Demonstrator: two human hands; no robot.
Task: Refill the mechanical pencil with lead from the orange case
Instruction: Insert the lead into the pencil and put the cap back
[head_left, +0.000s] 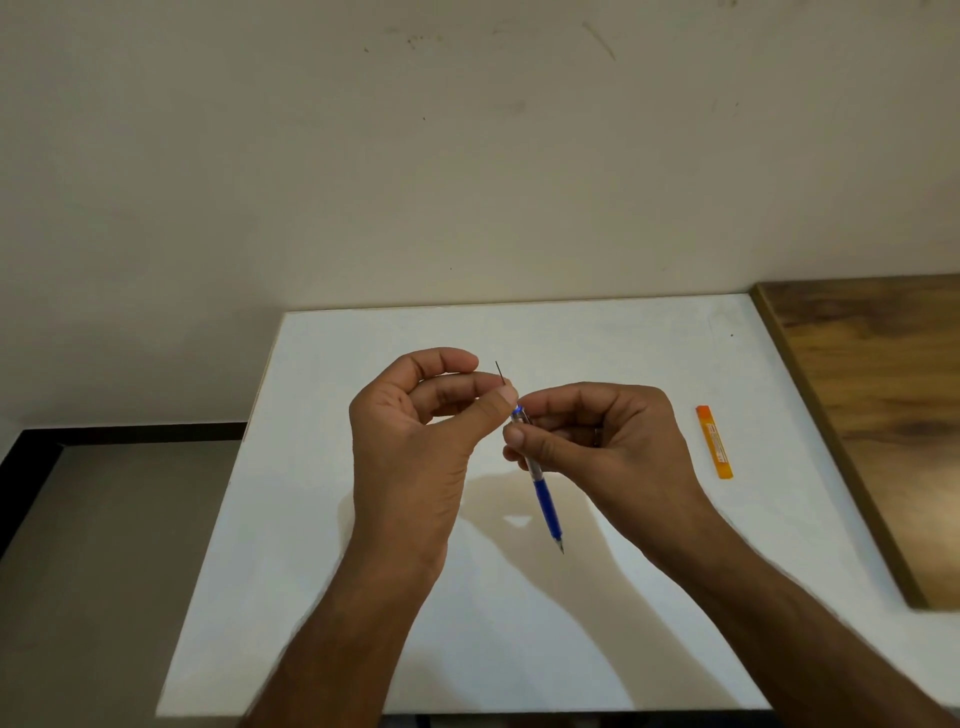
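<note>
My right hand (602, 436) holds a blue mechanical pencil (545, 499) by its upper barrel, tip pointing down toward me above the white table (363, 597). My left hand (421, 426) pinches a thin dark lead (499, 372) between thumb and fingertips, right at the pencil's open top end. The lead sticks up and away from the fingers. The orange lead case (715, 441) lies flat on the table to the right of my right hand, apart from both hands.
A wooden board (878, 405) borders the white table on the right. A plain wall stands behind the table's far edge. Grey floor with a dark border (31, 452) lies to the left.
</note>
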